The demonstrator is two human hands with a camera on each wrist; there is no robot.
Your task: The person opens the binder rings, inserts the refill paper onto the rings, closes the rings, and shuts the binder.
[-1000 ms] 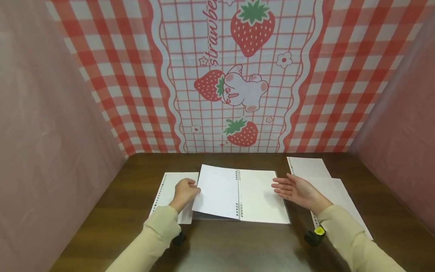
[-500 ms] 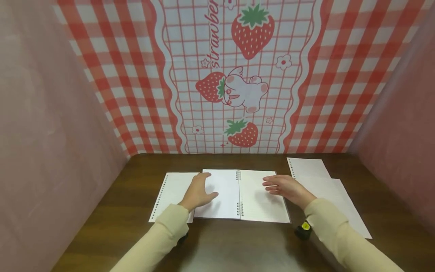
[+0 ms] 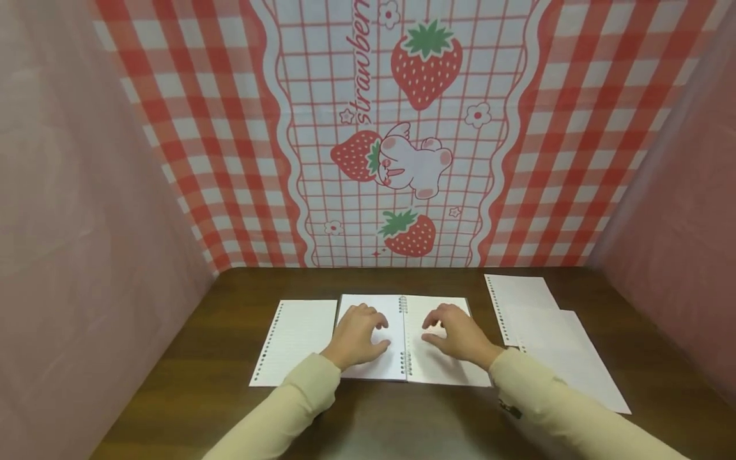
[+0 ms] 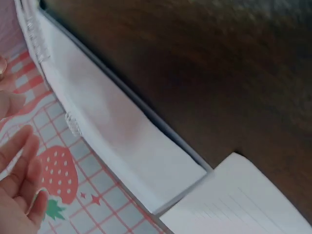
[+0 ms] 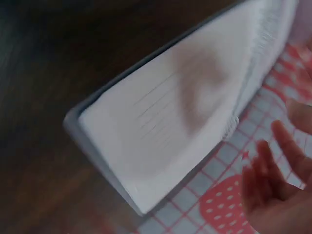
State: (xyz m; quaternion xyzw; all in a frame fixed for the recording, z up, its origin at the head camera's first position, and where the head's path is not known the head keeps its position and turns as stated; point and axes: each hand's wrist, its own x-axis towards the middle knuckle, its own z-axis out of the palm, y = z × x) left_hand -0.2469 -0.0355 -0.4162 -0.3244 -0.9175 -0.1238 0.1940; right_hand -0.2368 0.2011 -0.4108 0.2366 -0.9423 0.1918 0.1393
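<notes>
An open ring-bound notebook (image 3: 425, 372) lies on the table, its left page (image 3: 379, 372) plain white and its right page lined. Over the left page hovers my left hand (image 3: 355, 337), fingers bent loosely and thumb apart, holding nothing. My right hand (image 3: 460, 335) hangs over the right page in a similar loose curve, also holding nothing. In the left wrist view, fingers of the left hand (image 4: 19, 180) show above the pages (image 4: 117, 131). The right wrist view has the right hand (image 5: 280, 180) raised off the notebook (image 5: 146, 122), which casts its dark cover edge outward.
Left of the notebook lies a loose lined sheet (image 3: 299, 338) with punched holes. Two overlapping punched sheets, one farther back (image 3: 523, 291) and one nearer (image 3: 575, 358), lie at the right. A strawberry-print cloth (image 3: 425, 153) hangs behind the brown table (image 3: 190, 383).
The left page, lifted a second ago at my left hand, now lies flat. The left hand has let go and moved right over it; the right hand has moved left over the right page.
</notes>
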